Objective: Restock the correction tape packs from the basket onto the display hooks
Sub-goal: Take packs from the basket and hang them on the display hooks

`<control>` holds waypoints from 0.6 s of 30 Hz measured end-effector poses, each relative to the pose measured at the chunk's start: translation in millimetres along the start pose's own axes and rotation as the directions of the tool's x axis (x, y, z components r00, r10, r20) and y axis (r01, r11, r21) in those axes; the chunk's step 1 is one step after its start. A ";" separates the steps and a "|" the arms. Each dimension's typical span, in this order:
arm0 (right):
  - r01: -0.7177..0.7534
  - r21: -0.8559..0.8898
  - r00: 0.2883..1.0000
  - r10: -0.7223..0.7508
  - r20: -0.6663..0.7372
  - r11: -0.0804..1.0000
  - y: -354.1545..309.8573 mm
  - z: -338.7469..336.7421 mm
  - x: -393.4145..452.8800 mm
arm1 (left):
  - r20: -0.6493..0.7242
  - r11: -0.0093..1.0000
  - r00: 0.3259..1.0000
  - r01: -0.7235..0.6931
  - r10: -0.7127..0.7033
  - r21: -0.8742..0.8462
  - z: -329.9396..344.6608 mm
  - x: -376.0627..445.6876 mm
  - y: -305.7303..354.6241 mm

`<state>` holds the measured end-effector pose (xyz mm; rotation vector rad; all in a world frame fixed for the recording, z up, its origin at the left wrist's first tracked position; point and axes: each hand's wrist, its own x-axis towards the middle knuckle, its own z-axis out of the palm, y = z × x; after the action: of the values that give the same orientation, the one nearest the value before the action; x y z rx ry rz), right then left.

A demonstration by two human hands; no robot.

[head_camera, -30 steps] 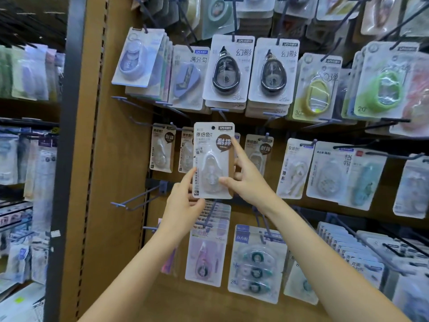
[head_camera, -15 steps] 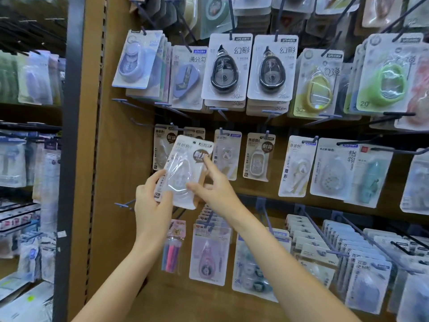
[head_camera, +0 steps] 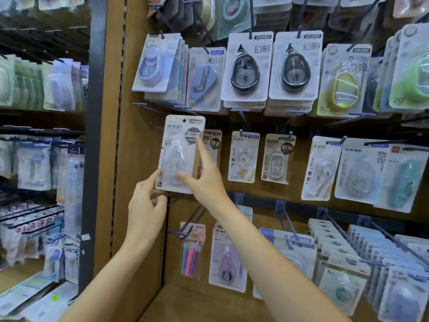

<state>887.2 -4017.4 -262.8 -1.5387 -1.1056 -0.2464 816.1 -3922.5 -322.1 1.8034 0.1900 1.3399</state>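
Note:
Both hands hold one correction tape pack (head_camera: 178, 145), a white card with a clear blister, upright in front of the leftmost spot of the middle hook row. My left hand (head_camera: 145, 210) pinches its lower left corner. My right hand (head_camera: 204, 173) grips its right side, thumb on the blister and index finger on the dark round label. The pack's hang hole sits near the top, level with a bare hook (head_camera: 154, 125) behind its left edge. Whether the hook is through the hole I cannot tell. The basket is out of view.
Similar packs (head_camera: 243, 156) hang to the right in the same row; black tape packs (head_camera: 246, 68) hang above. Long bare hook arms (head_camera: 343, 233) stick out at lower right over stacked packs. A wooden side panel (head_camera: 104, 159) and dark upright post border the left.
The pack went from tilted and lower to upright and higher, and shifted left toward the leftmost hook. Both hands rose with it and kept their grip.

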 end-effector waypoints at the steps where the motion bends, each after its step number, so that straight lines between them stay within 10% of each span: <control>1: -0.013 0.019 0.999 0.014 -0.042 1.000 4.0 -0.1 2.3 | 0.014 1.000 1.000 -0.007 0.007 0.006 -0.9 3.6 -0.9; 18: -0.054 -0.017 0.998 0.053 -0.027 0.998 11.3 27.5 1.2 | 0.055 0.994 0.996 0.072 -0.076 0.077 -20.2 13.1 -26.6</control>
<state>885.0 -3991.9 -278.0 -1.5741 -1.0427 -0.2397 813.8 -3887.7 -330.3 1.8770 0.2758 1.2417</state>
